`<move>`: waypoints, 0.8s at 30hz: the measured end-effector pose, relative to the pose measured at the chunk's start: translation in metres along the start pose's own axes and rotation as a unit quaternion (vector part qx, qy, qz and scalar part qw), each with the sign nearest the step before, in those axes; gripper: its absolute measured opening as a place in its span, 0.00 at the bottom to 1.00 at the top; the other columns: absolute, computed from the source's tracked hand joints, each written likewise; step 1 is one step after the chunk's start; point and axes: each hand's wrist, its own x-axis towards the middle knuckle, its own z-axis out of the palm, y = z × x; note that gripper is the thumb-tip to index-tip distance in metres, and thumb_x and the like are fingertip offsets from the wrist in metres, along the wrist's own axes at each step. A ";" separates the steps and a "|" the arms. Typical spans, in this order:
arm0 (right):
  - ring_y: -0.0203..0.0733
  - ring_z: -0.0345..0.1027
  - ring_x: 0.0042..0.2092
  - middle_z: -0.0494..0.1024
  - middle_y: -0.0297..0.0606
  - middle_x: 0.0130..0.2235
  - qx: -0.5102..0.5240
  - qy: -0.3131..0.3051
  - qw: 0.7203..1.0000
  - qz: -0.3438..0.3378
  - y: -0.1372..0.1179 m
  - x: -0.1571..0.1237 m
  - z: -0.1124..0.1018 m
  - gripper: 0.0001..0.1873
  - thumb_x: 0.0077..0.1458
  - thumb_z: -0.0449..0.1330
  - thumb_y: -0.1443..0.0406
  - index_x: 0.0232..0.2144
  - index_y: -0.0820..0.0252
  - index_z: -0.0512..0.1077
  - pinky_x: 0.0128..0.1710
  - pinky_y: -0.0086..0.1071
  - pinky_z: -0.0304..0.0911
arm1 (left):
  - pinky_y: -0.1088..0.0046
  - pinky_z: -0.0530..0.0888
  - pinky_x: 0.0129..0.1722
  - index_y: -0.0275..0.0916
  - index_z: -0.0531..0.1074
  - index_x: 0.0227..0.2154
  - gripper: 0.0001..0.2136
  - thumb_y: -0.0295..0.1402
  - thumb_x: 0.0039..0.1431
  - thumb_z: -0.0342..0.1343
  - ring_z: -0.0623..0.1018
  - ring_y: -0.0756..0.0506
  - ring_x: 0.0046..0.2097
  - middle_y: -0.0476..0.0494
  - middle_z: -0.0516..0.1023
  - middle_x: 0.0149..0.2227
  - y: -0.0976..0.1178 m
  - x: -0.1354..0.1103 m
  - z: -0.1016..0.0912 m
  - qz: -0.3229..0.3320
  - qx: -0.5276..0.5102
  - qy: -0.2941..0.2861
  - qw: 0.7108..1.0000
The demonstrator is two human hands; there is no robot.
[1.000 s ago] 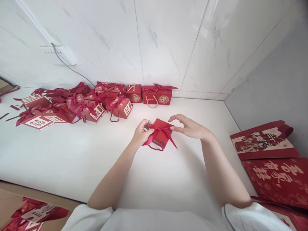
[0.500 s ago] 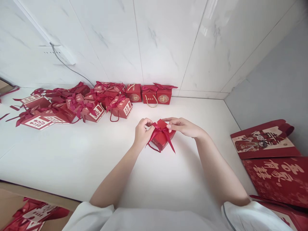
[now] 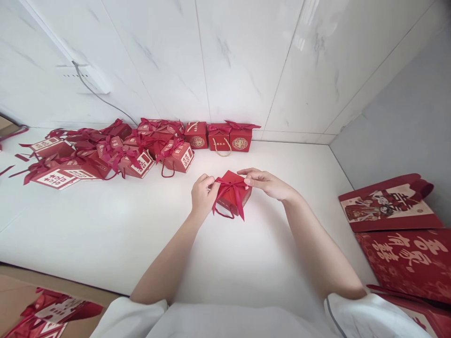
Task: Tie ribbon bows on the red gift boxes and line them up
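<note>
A small red gift box (image 3: 230, 206) rests on the white table in front of me, a dark red ribbon (image 3: 232, 182) tied in a bow across its top. A twisted cord handle (image 3: 224, 214) hangs at its near left side. My left hand (image 3: 204, 193) is closed, thumb and fingers pinching the bow's left loop. On the other side, my right hand (image 3: 265, 182) pinches the right part of the bow between thumb and index finger, its other fingers behind the box.
Several ribboned red boxes (image 3: 141, 164) crowd the back left of the white table (image 3: 116, 225), along the tiled wall. Red paper bags (image 3: 405, 263) stand at the right edge. A cardboard carton (image 3: 84, 296) with more red boxes is at lower left.
The box and both hands have shifted slightly left. My left hand has pulled the bow's left loop outward, and the ribbon now stretches wider and tauter between my hands.
</note>
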 end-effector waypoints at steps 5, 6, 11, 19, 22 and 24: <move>0.46 0.61 0.54 0.67 0.38 0.52 -0.004 -0.012 1.000 -0.001 0.002 0.001 -0.001 0.16 0.56 0.57 0.52 0.27 0.57 0.73 0.57 0.41 0.54 | 0.69 0.59 0.34 0.37 0.54 0.18 0.16 0.30 0.60 0.48 0.63 0.51 0.26 0.51 0.59 0.23 -0.001 -0.003 0.000 0.049 0.118 0.023 0.992; 0.46 0.61 0.54 0.67 0.38 0.51 -0.003 -0.015 1.000 0.002 0.002 0.001 -0.001 0.16 0.56 0.57 0.52 0.27 0.57 0.73 0.57 0.41 0.54 | 0.68 0.58 0.36 0.37 0.56 0.18 0.15 0.30 0.60 0.48 0.64 0.50 0.28 0.51 0.60 0.23 -0.002 -0.004 0.000 0.061 0.151 0.034 0.986; 0.46 0.60 0.55 0.68 0.38 0.50 0.012 -0.027 0.999 0.019 0.005 0.001 -0.005 0.16 0.56 0.57 0.52 0.27 0.57 0.73 0.57 0.41 0.53 | 0.65 0.57 0.38 0.39 0.65 0.22 0.12 0.29 0.62 0.46 0.67 0.47 0.32 0.47 0.67 0.26 -0.004 -0.007 -0.001 0.129 0.268 0.056 0.953; 0.48 0.59 0.55 0.71 0.38 0.49 0.014 -0.044 0.999 0.029 0.005 0.001 -0.007 0.16 0.55 0.59 0.51 0.29 0.57 0.76 0.57 0.41 0.54 | 0.65 0.57 0.39 0.39 0.67 0.25 0.10 0.28 0.61 0.47 0.67 0.48 0.32 0.48 0.68 0.28 -0.005 -0.005 0.001 0.115 0.257 0.051 0.958; 0.49 0.59 0.56 0.72 0.38 0.49 0.008 -0.039 0.999 0.034 0.005 0.000 -0.007 0.17 0.54 0.59 0.51 0.29 0.56 0.77 0.58 0.41 0.53 | 0.67 0.57 0.38 0.39 0.64 0.24 0.10 0.26 0.61 0.47 0.67 0.49 0.30 0.50 0.66 0.27 -0.005 -0.005 0.003 0.084 0.224 0.043 0.970; 0.49 0.58 0.57 0.72 0.38 0.48 0.000 -0.039 0.999 0.034 0.005 0.000 -0.007 0.17 0.55 0.58 0.50 0.29 0.56 0.77 0.59 0.41 0.52 | 0.67 0.57 0.38 0.38 0.63 0.23 0.10 0.26 0.60 0.47 0.67 0.50 0.30 0.50 0.65 0.27 -0.005 -0.005 0.003 0.070 0.209 0.040 0.975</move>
